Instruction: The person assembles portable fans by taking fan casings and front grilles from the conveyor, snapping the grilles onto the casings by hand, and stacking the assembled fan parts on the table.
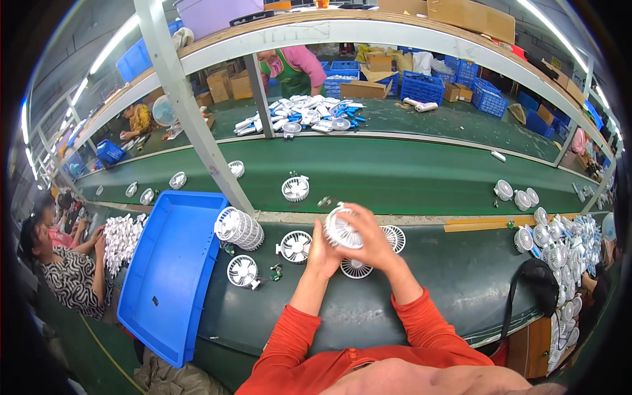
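Over the green work surface, a white round fan head (pixel 343 230) is held between my two hands. My left hand (pixel 321 253) supports it from the left and below, with its fingers partly hidden. My right hand (pixel 374 238) wraps over its top and right side. Just above the fan head a small circuit board (pixel 324 201) hangs out on wires. Beneath and beside my right hand lie two white fan grilles, a front one (pixel 356 268) and a farther one (pixel 395 239). Left of my hands rest an open fan housing with blades (pixel 295 246) and another fan housing (pixel 242 270) with a wired board.
A stack of white grilles (pixel 238 229) stands beside a large blue tray (pixel 164 283). Fan heads ride on the green conveyor belt (pixel 395 171) beyond. At right are a black cap-like item (pixel 538 284) and piled white fans (pixel 559 253). Co-workers sit left and stand opposite.
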The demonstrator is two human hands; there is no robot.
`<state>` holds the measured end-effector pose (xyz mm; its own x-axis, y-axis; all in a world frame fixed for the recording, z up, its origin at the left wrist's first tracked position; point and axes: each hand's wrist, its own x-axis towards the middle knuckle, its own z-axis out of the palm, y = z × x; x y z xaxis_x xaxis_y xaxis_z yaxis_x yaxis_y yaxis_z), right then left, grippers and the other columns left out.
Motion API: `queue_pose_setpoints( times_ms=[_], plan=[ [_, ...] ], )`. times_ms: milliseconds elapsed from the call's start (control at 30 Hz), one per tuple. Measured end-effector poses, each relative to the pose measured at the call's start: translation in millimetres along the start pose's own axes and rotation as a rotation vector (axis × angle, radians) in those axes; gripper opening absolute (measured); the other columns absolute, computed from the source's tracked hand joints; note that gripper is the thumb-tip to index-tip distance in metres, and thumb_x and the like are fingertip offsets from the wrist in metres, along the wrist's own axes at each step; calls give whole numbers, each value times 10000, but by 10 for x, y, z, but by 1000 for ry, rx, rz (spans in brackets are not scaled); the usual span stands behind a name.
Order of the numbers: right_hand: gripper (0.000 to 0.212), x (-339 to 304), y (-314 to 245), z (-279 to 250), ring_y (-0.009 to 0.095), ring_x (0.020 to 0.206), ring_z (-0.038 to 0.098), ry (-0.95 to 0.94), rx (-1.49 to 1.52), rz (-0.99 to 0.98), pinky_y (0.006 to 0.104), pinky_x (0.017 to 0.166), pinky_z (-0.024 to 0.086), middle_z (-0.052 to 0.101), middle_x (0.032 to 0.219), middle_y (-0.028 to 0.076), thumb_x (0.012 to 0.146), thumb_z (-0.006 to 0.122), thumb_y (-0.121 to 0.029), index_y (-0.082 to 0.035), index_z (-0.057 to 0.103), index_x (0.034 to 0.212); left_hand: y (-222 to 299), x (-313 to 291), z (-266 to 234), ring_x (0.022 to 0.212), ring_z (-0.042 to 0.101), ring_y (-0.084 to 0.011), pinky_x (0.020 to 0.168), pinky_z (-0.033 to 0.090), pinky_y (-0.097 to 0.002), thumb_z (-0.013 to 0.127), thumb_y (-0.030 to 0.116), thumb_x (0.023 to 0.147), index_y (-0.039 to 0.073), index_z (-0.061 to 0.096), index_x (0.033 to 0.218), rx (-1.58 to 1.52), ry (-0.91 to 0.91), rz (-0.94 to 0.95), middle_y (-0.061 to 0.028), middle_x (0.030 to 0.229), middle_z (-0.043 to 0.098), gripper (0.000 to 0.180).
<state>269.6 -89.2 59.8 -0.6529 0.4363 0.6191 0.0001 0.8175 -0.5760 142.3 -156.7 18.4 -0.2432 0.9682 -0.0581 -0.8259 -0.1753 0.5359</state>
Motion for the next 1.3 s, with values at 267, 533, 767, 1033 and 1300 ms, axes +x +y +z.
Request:
queue_pose_setpoints(
  times_ms=[267,533,767,1033,1300],
  plan=[
    [859,-64,145,239,399,1296,339,-51,-60,-74,497,1070,281,281,1461,187,756,647,-538,-119,326,1434,22,-43,68,1021,613,-226,911,480,-375,374,329,971,40,541,1195,17,153,113,-76,1125,630,402],
    [954,-154,153,486,286,1346,320,22,425,95,372,1085,266,328,1437,186,849,361,-736,-11,209,1451,-187,-76,150,1081,548,-175,913,454,-317,346,299,1014,26,454,1276,332,218,517,-69,1196,538,394],
    [569,-138,2,487,178,1218,450,-30,1421,593,330,1018,373,443,1337,75,1007,300,-477,-88,302,1422,-274,-73,137,1113,476,-308,969,364,-402,561,198,869,-21,444,1229,1086,207,1086,-183,1201,476,437],
    [566,-203,199,586,231,1246,429,51,725,359,336,1035,333,422,1354,131,972,432,-395,-60,293,1407,-222,-84,153,1126,475,-217,980,367,-340,420,133,944,-9,386,1302,825,154,841,-135,1250,455,387],
    [495,-133,33,675,170,1215,434,84,1095,397,324,1035,346,432,1330,88,1006,372,-347,-67,300,1407,-248,-49,1,1156,471,-236,1002,360,-362,414,96,956,-19,365,1302,975,159,1053,-140,1264,451,367]
  ],
)
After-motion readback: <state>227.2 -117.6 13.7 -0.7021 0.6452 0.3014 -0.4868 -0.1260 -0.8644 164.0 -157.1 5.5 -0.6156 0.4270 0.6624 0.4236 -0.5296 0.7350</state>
